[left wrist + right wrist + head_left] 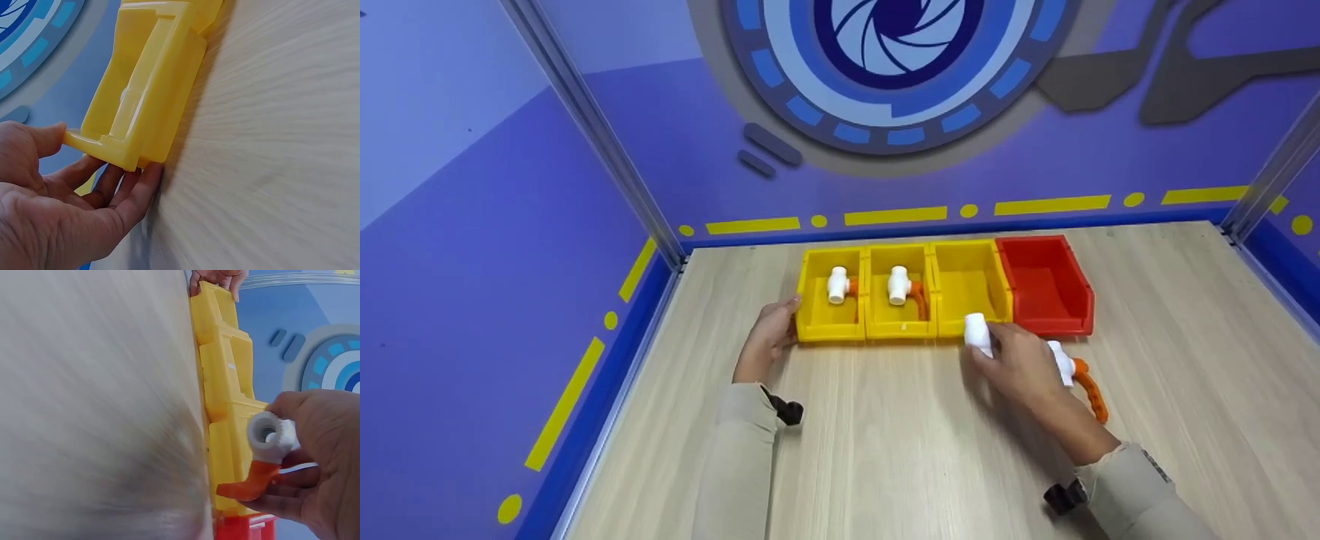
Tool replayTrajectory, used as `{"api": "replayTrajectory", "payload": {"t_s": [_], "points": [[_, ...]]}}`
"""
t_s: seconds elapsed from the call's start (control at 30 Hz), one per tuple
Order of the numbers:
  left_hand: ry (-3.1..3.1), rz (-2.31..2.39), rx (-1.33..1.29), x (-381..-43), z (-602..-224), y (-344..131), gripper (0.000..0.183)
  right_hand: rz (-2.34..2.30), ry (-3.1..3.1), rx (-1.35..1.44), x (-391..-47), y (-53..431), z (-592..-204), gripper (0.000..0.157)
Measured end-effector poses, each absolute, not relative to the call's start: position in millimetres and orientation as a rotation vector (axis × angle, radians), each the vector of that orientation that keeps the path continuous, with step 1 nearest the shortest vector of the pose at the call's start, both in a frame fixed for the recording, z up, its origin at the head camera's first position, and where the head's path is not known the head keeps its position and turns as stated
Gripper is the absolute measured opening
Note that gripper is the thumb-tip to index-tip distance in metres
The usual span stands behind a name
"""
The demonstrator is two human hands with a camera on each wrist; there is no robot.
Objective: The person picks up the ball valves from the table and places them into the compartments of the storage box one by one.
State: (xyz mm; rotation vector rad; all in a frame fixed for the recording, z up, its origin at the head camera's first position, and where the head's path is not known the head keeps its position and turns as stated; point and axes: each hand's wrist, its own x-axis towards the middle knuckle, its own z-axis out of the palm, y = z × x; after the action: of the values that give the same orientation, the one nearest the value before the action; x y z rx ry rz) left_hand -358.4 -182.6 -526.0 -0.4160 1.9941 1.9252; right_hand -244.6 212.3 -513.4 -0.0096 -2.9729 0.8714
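My right hand [1020,364] pinches a white ball valve [977,334] between thumb and fingers, just in front of the third yellow bin [971,285]. The right wrist view shows this valve's round open end and its orange handle [253,482]. My left hand [769,334] holds the side wall of the leftmost yellow bin [149,101], thumb on the rim and fingers against the outside. White valves with orange handles lie in the two left yellow bins: one valve [838,286] in the first, another valve [898,286] in the second.
A red bin [1046,289] adjoins the row's right end. Another valve with an orange handle [1091,391] lies on the wooden table [870,450], right of my right hand and partly hidden by it. Blue-purple panels [660,142] wall the table at the back and sides.
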Motion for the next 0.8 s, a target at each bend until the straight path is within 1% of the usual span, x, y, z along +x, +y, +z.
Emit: {"api": "replayTrajectory", "payload": {"t_s": [0.1,0.27,0.53,0.8], "points": [[2.003,1.919,-0.416,-359,-525,-184,0.054,0.881,-2.916,0.002,-248,210,-513,0.06],[2.004,1.911,-0.401,-362,-522,-185,0.054,0.859,-2.835,0.061,-256,209,-512,0.057],[2.004,1.93,-0.406,-360,-525,-183,0.053,0.857,-2.793,0.075,-269,208,-510,0.062],[1.988,1.921,-0.397,-359,-528,-181,0.052,0.848,-2.787,0.12,-279,203,-504,0.059]]}}
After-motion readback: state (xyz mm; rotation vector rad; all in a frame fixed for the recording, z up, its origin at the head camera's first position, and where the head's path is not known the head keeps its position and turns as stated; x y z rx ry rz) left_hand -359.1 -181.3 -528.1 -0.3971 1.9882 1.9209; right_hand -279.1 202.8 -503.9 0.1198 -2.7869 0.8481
